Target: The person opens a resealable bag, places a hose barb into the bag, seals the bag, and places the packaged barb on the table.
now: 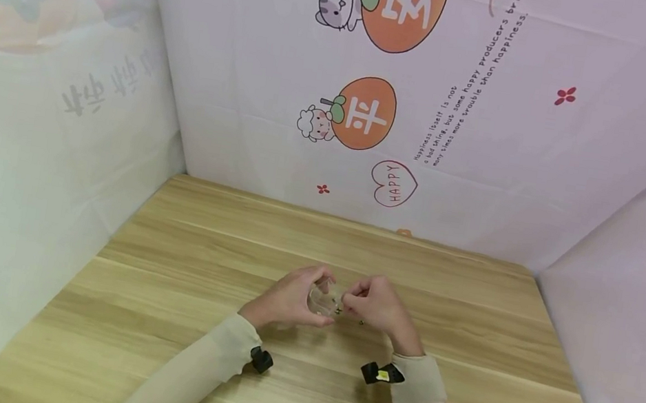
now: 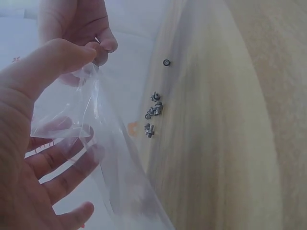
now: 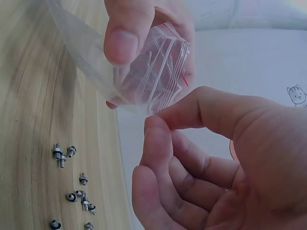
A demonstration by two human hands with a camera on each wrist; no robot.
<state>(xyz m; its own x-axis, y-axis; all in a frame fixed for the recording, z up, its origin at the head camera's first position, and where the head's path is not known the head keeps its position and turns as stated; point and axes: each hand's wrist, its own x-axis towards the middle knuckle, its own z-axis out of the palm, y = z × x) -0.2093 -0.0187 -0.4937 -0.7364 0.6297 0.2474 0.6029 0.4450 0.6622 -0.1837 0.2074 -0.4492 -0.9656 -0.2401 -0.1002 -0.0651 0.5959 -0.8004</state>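
A clear plastic zip bag [image 1: 319, 302] is held up off the table between both hands. My left hand [image 1: 291, 298] grips it, thumb on one side and spread fingers on the other. At the edge of the bag's mouth, the thumb and index finger of my right hand [image 1: 378, 304] pinch the plastic. The right wrist view shows the zip strip [image 3: 165, 76] with a bit of red at its end. Several small metal screw-like pieces [image 3: 61, 155] with dark rings lie loose on the table below the hands; the left wrist view shows some pieces [image 2: 157, 109] too.
The wood-grain table [image 1: 217, 241] is closed in by white cloth walls, the back wall [image 1: 473, 203] bearing printed cartoons and lettering. A black wrist strap [image 1: 260, 359] sits at the left sleeve and another strap [image 1: 382, 374] at the right.
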